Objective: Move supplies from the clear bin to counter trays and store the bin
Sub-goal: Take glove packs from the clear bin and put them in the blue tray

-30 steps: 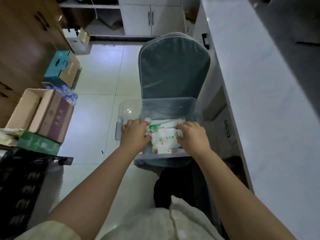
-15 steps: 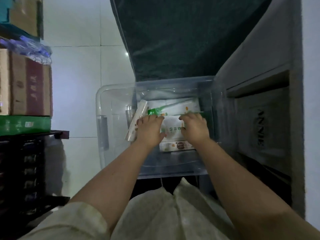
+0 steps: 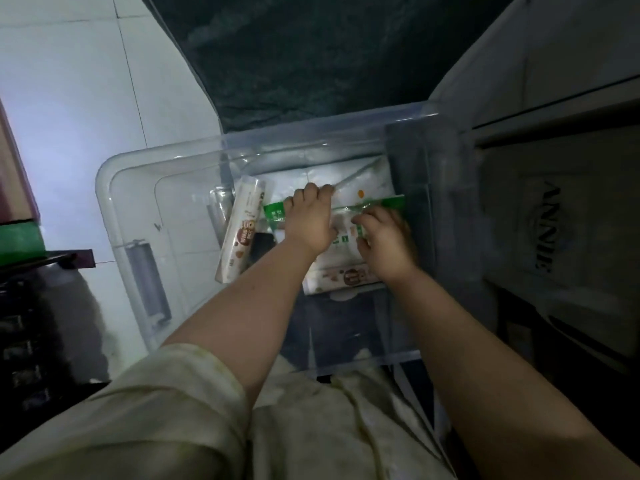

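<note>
I have both arms stretched forward and down into the clear bin (image 3: 145, 174), which sits on the seat of a dark upholstered chair (image 3: 311, 46) beside the white side of the counter (image 3: 540, 57). My left hand (image 3: 309, 220) lies palm down on the pile of packets, its fingers curled over the far edge of a green-topped plastic pouch (image 3: 381, 202), gripping it. My right hand (image 3: 386, 240) is just beside it on the same pile, fingers bent and pinching the pouch's near right part; motion blur smears the knuckles, so I cannot tell exactly how firm that hold is. Under the pouch lies a flat white packet (image 3: 343, 280) with a printed strip along its near edge, and behind it another pale bag (image 3: 332, 176). A white paper-wrapped roll (image 3: 240, 230) with a brown label leans upright against the pile on the left, inside the bin.

Against half a second ago, my view has dropped closer, so the bin fills more of the picture. The left hand has slid further away from me, up to the pouch's top edge, while the right has stayed low on the pile. The roll stands where it did.
</note>
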Tool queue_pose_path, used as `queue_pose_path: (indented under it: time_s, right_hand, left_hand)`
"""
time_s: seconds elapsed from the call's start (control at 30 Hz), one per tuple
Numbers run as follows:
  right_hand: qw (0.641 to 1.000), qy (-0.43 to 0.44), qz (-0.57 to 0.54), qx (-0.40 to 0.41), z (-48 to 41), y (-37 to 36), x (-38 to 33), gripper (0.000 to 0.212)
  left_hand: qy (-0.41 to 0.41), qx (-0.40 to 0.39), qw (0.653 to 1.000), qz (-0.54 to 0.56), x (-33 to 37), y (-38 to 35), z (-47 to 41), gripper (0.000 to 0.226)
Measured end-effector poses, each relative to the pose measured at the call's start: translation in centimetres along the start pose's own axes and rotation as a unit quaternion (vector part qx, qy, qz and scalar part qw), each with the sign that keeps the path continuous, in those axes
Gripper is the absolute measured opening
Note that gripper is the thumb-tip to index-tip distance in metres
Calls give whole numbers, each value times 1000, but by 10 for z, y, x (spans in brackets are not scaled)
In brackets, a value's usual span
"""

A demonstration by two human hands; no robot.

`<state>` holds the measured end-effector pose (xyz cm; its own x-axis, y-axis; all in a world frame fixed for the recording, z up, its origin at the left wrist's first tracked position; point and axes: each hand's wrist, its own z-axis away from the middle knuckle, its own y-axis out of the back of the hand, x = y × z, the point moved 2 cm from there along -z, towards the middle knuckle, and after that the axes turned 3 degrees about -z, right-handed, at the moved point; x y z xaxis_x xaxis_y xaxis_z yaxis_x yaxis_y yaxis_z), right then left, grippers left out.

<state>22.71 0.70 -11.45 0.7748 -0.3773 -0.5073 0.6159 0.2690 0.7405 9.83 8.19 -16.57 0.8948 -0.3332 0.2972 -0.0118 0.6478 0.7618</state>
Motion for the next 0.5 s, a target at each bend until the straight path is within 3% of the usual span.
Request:
queue_pose_path:
  time_s: [0.13, 0.23, 0.37, 0.5]
  right_hand:
    - [1000, 18, -3, -6, 13, 10, -7, 37]
    - [1000, 28, -5, -8, 27, 20, -10, 35]
    - [999, 43, 4, -9, 42, 31, -13, 32]
    - [998, 60, 10, 4, 59, 44, -24, 29]
  left_hand:
    - [-9, 10, 1000, 14, -1, 9, 10, 59]
    - [-33, -45, 998, 38, 8, 14, 23, 49]
    - [-16, -30, 999, 33, 20, 17, 39, 59]
    - [-37, 12, 999, -15, 29, 33, 62, 51]
